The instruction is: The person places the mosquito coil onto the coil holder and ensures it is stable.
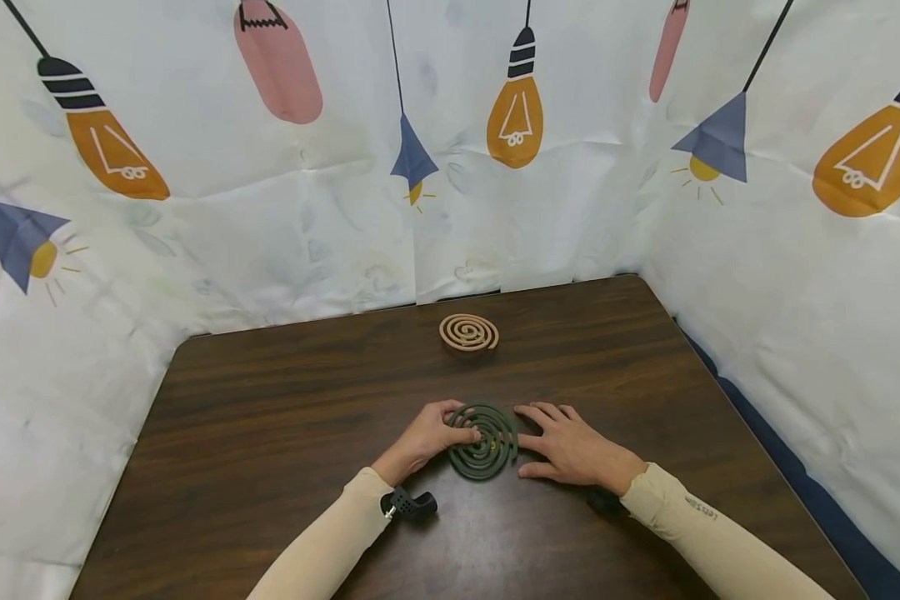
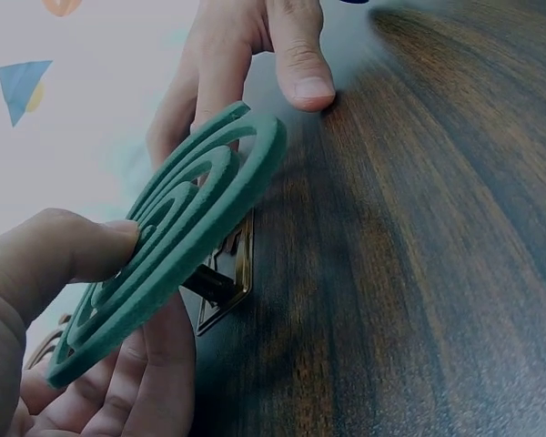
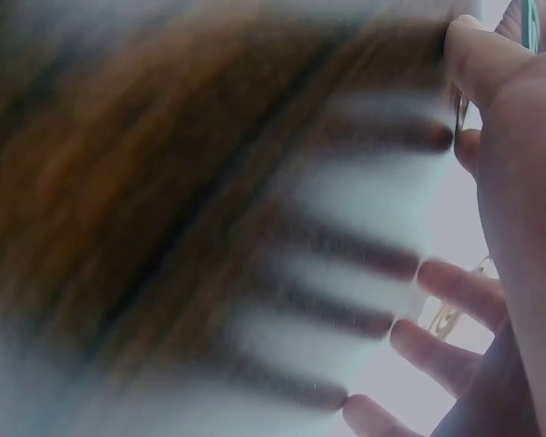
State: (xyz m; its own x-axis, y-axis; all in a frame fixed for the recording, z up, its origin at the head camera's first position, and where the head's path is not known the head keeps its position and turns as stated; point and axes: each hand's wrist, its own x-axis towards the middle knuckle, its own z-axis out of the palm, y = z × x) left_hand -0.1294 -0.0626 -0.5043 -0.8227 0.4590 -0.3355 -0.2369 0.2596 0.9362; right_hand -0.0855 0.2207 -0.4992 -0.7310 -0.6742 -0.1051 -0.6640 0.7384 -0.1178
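Observation:
A green mosquito coil [image 1: 483, 442] is pinched in my left hand [image 1: 437, 435], the thumb on top near its centre and the other fingers beneath. In the left wrist view the coil [image 2: 200, 214] is tilted to the table in that view. Under it stands a small gold-coloured metal stand [image 2: 246, 259] with an upright piece, mostly hidden by the coil. My right hand [image 1: 570, 443] rests on the table just right of the coil, fingers spread and fairly straight. One fingertip reaches the coil's edge; whether it touches the stand is hidden.
A tan mosquito coil [image 1: 468, 332] lies farther back, seemingly raised a little above the dark wooden table [image 1: 292, 417]. A white printed cloth [image 1: 330, 208] hangs behind and along the sides. A dark strap [image 1: 412, 505] is on the left wrist.

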